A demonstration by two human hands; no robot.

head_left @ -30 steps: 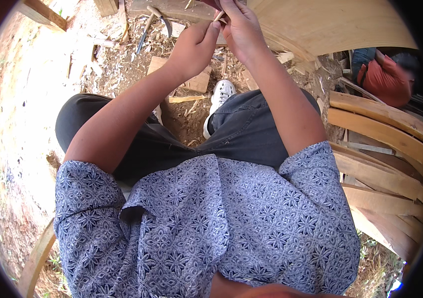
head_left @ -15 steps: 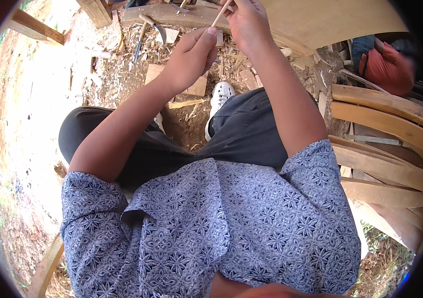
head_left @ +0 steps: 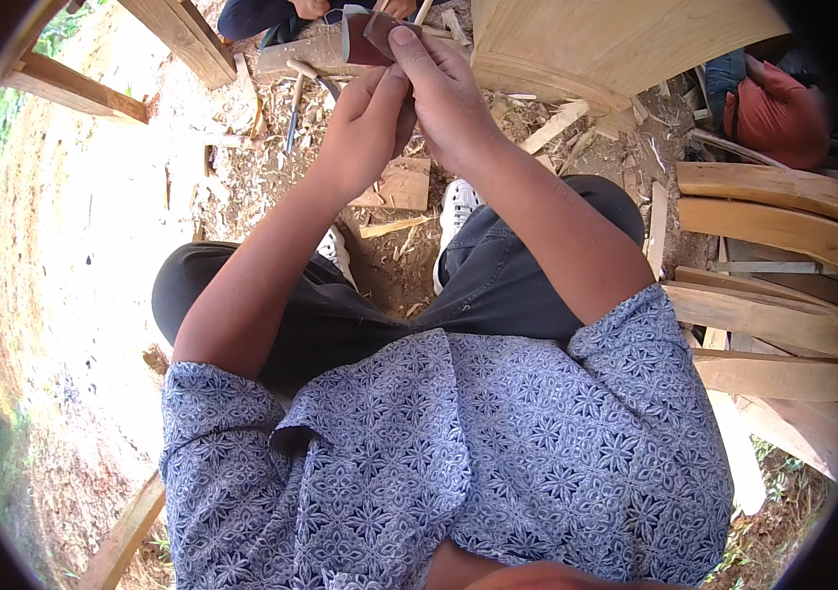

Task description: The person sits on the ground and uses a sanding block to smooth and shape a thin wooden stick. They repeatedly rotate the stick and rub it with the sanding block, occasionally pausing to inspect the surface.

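Observation:
A folded reddish-brown sheet that looks like sandpaper (head_left: 368,37), with a grey back showing at one edge, is up at the top of the view between my hands. My right hand (head_left: 446,103) pinches it, thumb pressed flat on its face. Just below, my left hand (head_left: 365,133) is closed with its fingertips against the sheet's lower edge; whether it holds anything more is hidden. A thin pale stick (head_left: 425,12) shows beyond my right thumb, and I cannot tell what holds it.
A sickle-like tool with a wooden handle (head_left: 294,108) lies among wood shavings. Another person's hand (head_left: 311,8) is at the top. A large curved wooden panel (head_left: 615,44) stands at far right, with stacked curved boards (head_left: 768,221) nearer. Another person in red (head_left: 778,118) sits beyond them.
The thin wooden stick between my hands is no longer plainly seen there. The reddish-brown sheet is now in my right hand, and my hands have come together, the right one lower and leftward.

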